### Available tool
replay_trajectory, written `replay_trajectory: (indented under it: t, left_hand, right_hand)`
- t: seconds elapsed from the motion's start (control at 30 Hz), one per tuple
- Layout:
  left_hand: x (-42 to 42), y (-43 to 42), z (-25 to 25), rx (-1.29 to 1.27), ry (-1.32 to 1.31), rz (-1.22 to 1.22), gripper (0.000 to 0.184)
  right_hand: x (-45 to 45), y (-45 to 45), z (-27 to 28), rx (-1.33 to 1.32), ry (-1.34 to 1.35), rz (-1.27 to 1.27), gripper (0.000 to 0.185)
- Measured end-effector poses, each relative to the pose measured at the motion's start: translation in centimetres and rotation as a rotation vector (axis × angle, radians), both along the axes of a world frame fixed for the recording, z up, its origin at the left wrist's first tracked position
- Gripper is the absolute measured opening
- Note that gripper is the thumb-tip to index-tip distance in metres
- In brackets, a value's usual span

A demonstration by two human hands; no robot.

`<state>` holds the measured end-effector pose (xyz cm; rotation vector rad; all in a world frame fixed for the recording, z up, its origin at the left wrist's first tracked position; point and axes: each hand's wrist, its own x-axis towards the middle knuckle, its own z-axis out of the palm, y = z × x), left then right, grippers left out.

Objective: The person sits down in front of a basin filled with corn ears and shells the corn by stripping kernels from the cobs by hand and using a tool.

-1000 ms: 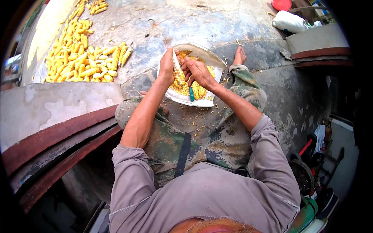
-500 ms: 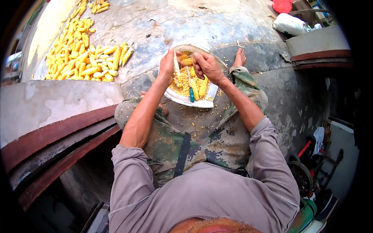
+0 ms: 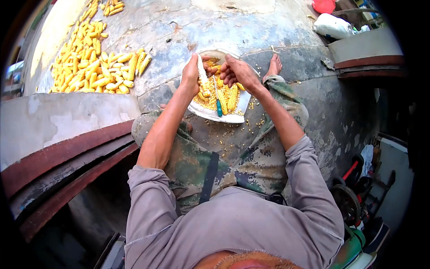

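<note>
My left hand point(image 3: 191, 75) is closed around a pale corn cob point(image 3: 201, 71) that looks mostly bare of kernels. To its right, my right hand point(image 3: 238, 72) is apart from the cob, its fingers loosely bent and spread, with nothing visible in them. Both hands are over a white basin point(image 3: 233, 119) holding loose yellow kernels and several corn ears point(image 3: 232, 98). A screwdriver with a green handle point(image 3: 219, 107) lies across the corn in the basin, its shaft pointing away from me.
A large heap of yellow corn ears point(image 3: 85, 67) lies on the concrete floor at far left, beyond a low ledge point(image 3: 67, 112). Spilled kernels dot the floor around the basin. At far right are a white sack point(image 3: 333, 27) and a red bag point(image 3: 325, 6).
My right hand's fingers have loosened from a closed pinch and spread apart. The left hand still holds the cob, turned slightly.
</note>
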<state>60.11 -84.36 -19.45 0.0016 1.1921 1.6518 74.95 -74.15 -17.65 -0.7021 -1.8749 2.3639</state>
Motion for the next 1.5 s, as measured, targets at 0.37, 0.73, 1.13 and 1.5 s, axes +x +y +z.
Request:
replay_trajectory:
  t: [0.37, 0.73, 1.13, 1.5]
  left_hand:
    - [0.5, 0.0, 0.2, -0.062, -0.058, 0.129, 0.047]
    - [-1.1, -0.6, -1.2, -0.096, -0.068, 0.189, 0.038]
    - [0.5, -0.2, 0.0, -0.112, 0.147, 0.233, 0.039]
    - [1.4, 0.0, -0.8, -0.159, 0.31, 0.065, 0.055]
  right_hand:
    - [-0.1, -0.5, -1.5, -0.041, 0.115, -0.176, 0.038]
    - [1.0, 1.5, -2.4, -0.29, -0.09, -0.242, 0.04]
    - [0.5, -2.1, -1.5, -0.09, -0.057, 0.02, 0.054]
    - [0.2, -2.4, 0.4, -0.31, -0.045, -0.047, 0.058]
